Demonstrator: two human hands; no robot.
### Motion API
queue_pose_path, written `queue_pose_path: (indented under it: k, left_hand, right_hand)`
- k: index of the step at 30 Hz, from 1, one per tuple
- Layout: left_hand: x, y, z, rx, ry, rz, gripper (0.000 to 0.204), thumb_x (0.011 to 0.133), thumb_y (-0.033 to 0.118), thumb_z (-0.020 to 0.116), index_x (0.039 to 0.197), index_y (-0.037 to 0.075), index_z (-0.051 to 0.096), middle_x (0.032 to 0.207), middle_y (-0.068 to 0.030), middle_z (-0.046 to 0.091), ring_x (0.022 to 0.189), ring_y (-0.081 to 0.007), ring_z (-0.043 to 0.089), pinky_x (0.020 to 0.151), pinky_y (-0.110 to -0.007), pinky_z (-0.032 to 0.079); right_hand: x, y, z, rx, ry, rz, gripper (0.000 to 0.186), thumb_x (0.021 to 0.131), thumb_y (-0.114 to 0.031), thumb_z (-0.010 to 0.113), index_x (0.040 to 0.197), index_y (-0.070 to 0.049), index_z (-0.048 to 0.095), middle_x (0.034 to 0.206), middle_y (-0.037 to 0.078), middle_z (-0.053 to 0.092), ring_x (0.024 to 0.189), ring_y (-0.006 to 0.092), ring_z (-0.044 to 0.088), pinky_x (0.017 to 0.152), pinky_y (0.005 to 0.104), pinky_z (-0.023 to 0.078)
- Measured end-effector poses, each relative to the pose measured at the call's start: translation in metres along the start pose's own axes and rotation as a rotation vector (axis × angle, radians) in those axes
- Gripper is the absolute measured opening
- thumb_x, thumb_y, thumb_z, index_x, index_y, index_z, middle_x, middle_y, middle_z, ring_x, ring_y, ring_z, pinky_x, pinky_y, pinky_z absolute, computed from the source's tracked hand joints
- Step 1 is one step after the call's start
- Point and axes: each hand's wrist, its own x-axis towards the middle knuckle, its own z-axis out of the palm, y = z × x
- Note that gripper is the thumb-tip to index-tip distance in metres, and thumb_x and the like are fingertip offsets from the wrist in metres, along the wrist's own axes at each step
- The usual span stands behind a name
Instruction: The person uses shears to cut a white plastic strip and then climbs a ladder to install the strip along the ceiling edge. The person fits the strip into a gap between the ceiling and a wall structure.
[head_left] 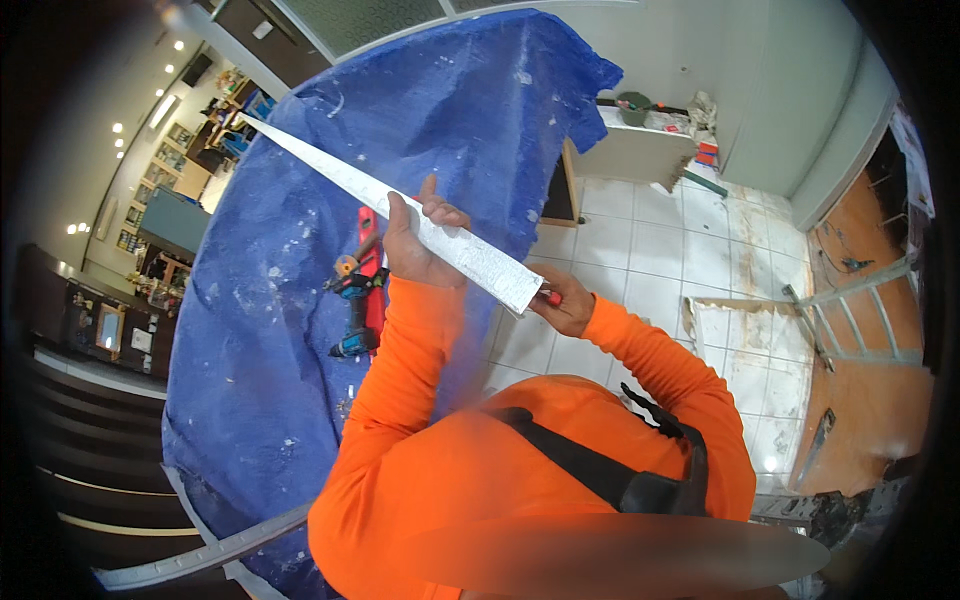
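Observation:
A long white strip [350,180], rough and speckled toward its near end, stretches from in front of me away to the far left over a blue tarp. My left hand [425,240] cradles it from below, thumb on one side and fingers curled up the other. At the near end, my right hand [566,302] is closed around a small red-ended tool [550,297], mostly hidden by the fingers; its kind cannot be made out. Left of my left forearm, a teal and black cordless drill [355,315] lies beside a long red tool [373,285] on the tarp.
The dusty blue tarp [270,330] drapes a large surface at left. White floor tiles [650,235] lie to the right, with a ladder [860,320] beyond them. A dark bucket [633,108] stands on a pale ledge at the back. A rail [210,555] curves at lower left.

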Motion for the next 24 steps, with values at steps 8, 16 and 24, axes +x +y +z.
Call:
queue_pose_path:
  k: [8,16,24]
  left_hand:
    - [0.007,-0.02,-0.049,0.098,0.041,0.013,0.06,0.097,0.049,0.049,0.134,0.002,0.039,0.072,-0.0018,0.048,0.062,-0.0149,0.05,0.061,-0.032,0.046]
    - [0.004,-0.021,-0.068,0.026,-0.032,-0.015,0.063,0.098,0.049,0.047,0.14,0.003,0.037,0.071,-0.002,0.048,0.061,-0.016,0.049,0.06,-0.033,0.045]
    - [-0.009,-0.011,-0.074,-0.024,-0.036,-0.058,0.061,0.096,0.053,0.049,0.136,0.006,0.041,0.07,-0.0008,0.047,0.059,-0.0156,0.047,0.056,-0.031,0.043]
  right_hand:
    - [-0.102,0.018,-0.011,0.828,-0.038,0.381,0.059,0.095,-0.023,0.057,0.144,0.0,0.034,0.142,0.019,0.046,0.132,0.0283,0.045,0.109,0.0427,0.035]
    - [-0.113,-0.013,0.01,0.996,-0.031,0.188,0.044,0.097,-0.019,0.055,0.133,0.002,0.043,0.124,0.014,0.052,0.118,0.0291,0.055,0.101,0.0431,0.043]
    - [-0.084,-0.03,0.004,0.056,0.247,0.144,0.026,0.091,-0.011,0.064,0.113,-0.002,0.054,0.093,0.008,0.06,0.087,0.0162,0.058,0.081,0.0303,0.048]
